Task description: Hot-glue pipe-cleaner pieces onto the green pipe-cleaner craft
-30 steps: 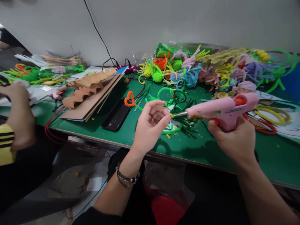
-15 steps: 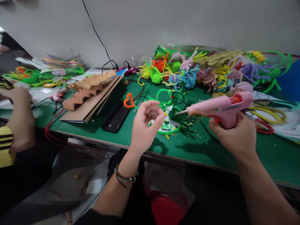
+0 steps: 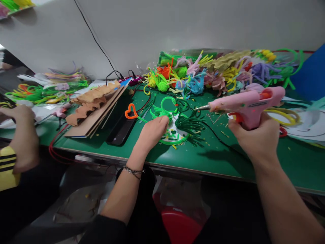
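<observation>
My right hand (image 3: pixel 256 139) is wrapped round the handle of a pink hot glue gun (image 3: pixel 243 103). The gun is held above the table, its metal nozzle pointing left. My left hand (image 3: pixel 155 130) is closed, fingertips down at a round white piece (image 3: pixel 175 134) edged in green pipe cleaner, with small green and yellow bits scattered on it. What those fingers hold, if anything, is hidden. A dark green pipe-cleaner tuft (image 3: pixel 189 123) lies at the piece's right side. Left of my hand, an orange pipe-cleaner heart (image 3: pixel 131 112) tops a green stem.
A black phone (image 3: pixel 121 130) and stacked cardboard (image 3: pixel 99 112) are to the left on the green table (image 3: pixel 215 162). Bundles of colored pipe cleaners (image 3: pixel 200 73) line the wall. The glue gun's black cord (image 3: pixel 223 144) crosses the table. Another person's arm (image 3: pixel 24 135) is at far left.
My left hand has come down from above the round white piece and closed at its left side. My right hand has raised the glue gun slightly. The view has shifted a little.
</observation>
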`<state>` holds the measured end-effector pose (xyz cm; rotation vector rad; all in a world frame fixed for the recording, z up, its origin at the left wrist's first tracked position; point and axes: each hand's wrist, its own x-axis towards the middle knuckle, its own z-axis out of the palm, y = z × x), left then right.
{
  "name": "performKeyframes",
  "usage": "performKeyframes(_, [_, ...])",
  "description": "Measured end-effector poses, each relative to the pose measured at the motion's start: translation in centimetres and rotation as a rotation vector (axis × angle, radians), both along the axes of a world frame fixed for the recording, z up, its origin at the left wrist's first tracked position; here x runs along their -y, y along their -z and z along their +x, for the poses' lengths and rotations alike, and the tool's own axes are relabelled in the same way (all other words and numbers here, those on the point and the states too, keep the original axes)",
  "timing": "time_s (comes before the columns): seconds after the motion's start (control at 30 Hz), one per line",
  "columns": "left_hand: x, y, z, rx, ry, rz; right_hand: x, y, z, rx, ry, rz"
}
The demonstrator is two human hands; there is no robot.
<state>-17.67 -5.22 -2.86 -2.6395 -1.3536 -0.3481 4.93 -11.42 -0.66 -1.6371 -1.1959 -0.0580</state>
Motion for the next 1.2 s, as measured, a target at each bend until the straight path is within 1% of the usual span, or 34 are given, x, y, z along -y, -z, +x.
performKeyframes(0.13, [-0.3,0.2,0.6,-0.125,0.037,0.061,0.2,0.0,0.4,-0.009,-0.015,0.026])
performKeyframes(0.23, [-0.6,0.6,0.7,-0.148,0.087,0.114,0.4,0.1,0.8,-0.021,-0.008,0.032])
performKeyframes(0.4, [-0.8,1.0,0.6,-0.157,0.13,0.212,0.6,0.1,1.1,-0.025,-0.013,0.049])
performKeyframes(0.5, [-0.8,1.1,0.6,-0.134,0.15,0.217,0.6,0.1,1.1,-0.015,-0.019,0.068])
performKeyframes(0.6, [-0.7,1.1,0.5,-0.114,0.148,0.177,0.6,0.2,1.1,-0.007,-0.013,0.07])
performKeyframes(0.67, [-0.6,1.1,0.2,-0.069,0.156,0.143,0.6,0.2,1.1,-0.008,-0.005,0.059])
performKeyframes(0.73, [-0.4,1.1,-0.2,0.031,0.177,0.15,0.6,0.2,1.1,-0.016,0.01,0.047])
performKeyframes(0.83, [0.0,0.3,-0.9,0.23,0.206,0.269,0.6,0.0,1.1,-0.036,0.034,0.034])
performKeyframes(0.93, [0.8,-1.0,-1.2,0.369,0.217,0.376,0.4,-0.1,1.2,-0.074,0.056,0.03])
performKeyframes(1.0, [1.6,-1.6,-1.2,0.389,0.214,0.393,0.3,-0.2,1.4,-0.12,0.065,0.025])
performKeyframes(1.07, [2.4,-1.7,-1.3,0.364,0.185,0.386,0.4,-0.2,1.5,-0.165,0.066,0.018])
performKeyframes(1.2, [4.1,-0.6,-2.1,0.35,0.057,0.311,0.5,-0.2,2.0,-0.23,0.065,0.009])
